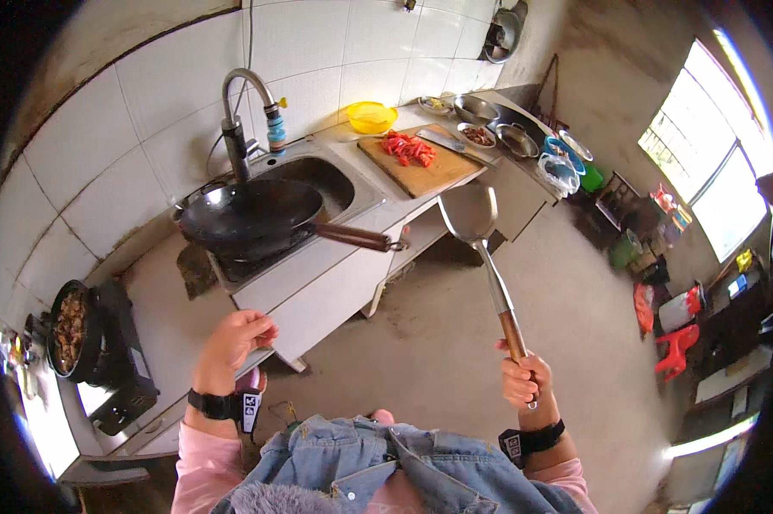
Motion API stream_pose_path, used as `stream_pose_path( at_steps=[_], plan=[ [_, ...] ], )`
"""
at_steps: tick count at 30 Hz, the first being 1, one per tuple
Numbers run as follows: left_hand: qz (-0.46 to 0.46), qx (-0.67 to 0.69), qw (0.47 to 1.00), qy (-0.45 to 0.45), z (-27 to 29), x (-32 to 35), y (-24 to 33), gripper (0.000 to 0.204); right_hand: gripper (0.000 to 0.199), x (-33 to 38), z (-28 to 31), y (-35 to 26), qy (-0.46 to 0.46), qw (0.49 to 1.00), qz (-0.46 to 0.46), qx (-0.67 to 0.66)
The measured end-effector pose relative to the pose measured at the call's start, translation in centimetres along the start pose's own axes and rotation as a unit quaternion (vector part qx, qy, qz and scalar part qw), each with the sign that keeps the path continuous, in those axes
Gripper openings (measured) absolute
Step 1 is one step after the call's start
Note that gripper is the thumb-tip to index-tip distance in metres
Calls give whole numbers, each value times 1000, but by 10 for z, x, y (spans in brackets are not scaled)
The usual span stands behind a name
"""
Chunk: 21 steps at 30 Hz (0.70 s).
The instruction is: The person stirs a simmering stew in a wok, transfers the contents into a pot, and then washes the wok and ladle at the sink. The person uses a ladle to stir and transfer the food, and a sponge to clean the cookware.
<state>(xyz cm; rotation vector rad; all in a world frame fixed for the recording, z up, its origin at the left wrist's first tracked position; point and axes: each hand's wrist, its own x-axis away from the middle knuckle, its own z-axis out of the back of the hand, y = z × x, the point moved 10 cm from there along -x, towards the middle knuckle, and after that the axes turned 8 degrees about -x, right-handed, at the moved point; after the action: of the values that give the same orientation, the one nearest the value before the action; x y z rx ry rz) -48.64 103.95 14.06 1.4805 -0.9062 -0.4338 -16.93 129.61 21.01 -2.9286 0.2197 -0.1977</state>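
My right hand (525, 379) is wrapped round the wooden handle of a wok spatula (494, 281). Its steel blade points up and away, in the air over the floor beside the counter. My left hand (237, 343) hovers by the counter's front edge, fingers curled together with nothing visible in them. Ahead of it a black wok (253, 224) rests over the left part of the sink (352, 190), its wooden handle pointing right, past the counter edge. Behind the wok stands a curved faucet (241, 128) with a blue nozzle.
Chopped red peppers (408, 149) and a cleaver (442, 140) lie on a wooden cutting board (429, 176). A yellow bowl (372, 117) stands behind it, with several bowls farther right. At left, a pan of browned food (71, 330) sits on a stove (125, 343). A red stool (677, 351) stands far right.
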Motion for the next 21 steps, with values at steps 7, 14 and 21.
stream_pose_path(
  at_steps=[7, 14, 21],
  plan=[
    [55, -25, 998, -21, -80, -72, -1, 26, 40, -53, 37, -56, 92, 994, -4, 57],
    [100, -69, 990, -65, -95, -119, 0, 38, 37, -164, 42, -70, 54, 984, -149, 76],
    [84, -45, 993, 76, -84, -137, -3, 44, 36, -266, 54, -121, 52, 951, -280, 122]
  ],
)
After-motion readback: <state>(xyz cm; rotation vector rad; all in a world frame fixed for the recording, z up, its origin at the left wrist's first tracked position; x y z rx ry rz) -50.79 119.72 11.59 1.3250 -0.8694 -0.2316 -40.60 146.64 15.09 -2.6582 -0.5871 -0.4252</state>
